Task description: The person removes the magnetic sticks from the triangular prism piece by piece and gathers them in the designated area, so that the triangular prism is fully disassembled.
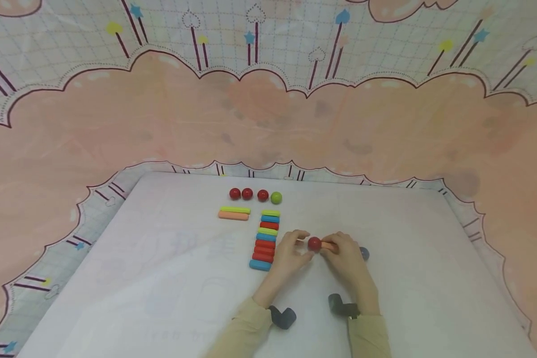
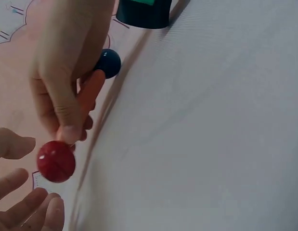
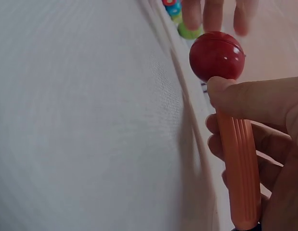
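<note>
An orange ridged rod [image 3: 239,168] joins a red ball [image 3: 217,57] at one end and a dark blue ball [image 2: 109,63] at the other. My right hand [image 1: 345,258] grips the rod, thumb close to the red ball. Just left of that ball, my left hand [image 1: 288,254] has its fingers spread and bent a little, holding nothing. In the left wrist view a small gap shows between the left fingertips [image 2: 27,142] and the red ball. The right palm hides part of the rod in the head view.
A column of blue, red and yellow-green rods [image 1: 265,244] lies left of my left hand. Farther back are a yellow-green rod [image 1: 235,210], an orange rod [image 1: 233,216], several red balls [image 1: 247,194] and a green ball [image 1: 276,198]. All lie on a white table [image 1: 138,278].
</note>
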The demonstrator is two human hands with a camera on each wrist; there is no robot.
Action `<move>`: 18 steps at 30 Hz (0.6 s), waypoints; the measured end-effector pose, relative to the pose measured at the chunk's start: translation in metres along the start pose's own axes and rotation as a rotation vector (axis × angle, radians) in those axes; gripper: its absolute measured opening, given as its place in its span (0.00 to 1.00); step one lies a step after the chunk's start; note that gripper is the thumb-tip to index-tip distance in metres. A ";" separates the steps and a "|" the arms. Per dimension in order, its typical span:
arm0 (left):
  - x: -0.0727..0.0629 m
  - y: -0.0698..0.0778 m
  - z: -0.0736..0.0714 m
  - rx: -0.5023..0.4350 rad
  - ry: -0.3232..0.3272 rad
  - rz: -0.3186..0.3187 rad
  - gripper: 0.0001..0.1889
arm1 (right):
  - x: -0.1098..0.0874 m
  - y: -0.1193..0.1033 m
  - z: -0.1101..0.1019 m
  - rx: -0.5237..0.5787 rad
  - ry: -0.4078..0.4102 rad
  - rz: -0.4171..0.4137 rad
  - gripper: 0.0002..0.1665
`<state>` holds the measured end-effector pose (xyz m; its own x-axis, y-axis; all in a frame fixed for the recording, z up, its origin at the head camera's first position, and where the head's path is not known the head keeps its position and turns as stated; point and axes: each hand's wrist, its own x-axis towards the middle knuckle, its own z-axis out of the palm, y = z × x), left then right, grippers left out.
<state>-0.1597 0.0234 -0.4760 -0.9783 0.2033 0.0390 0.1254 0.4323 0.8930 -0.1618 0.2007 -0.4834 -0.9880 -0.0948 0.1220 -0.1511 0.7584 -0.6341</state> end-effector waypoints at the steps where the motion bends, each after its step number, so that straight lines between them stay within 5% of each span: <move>1: 0.001 0.000 0.002 -0.007 0.008 -0.010 0.22 | 0.001 -0.001 0.000 0.002 -0.006 0.000 0.14; 18: 0.002 -0.022 0.005 -0.099 -0.016 0.003 0.19 | 0.000 -0.007 0.007 0.051 -0.025 -0.072 0.10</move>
<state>-0.1633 0.0189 -0.4981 -0.9752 0.2185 0.0359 0.1112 0.3431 0.9327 -0.1610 0.1914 -0.4842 -0.9750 -0.1645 0.1495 -0.2223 0.7152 -0.6626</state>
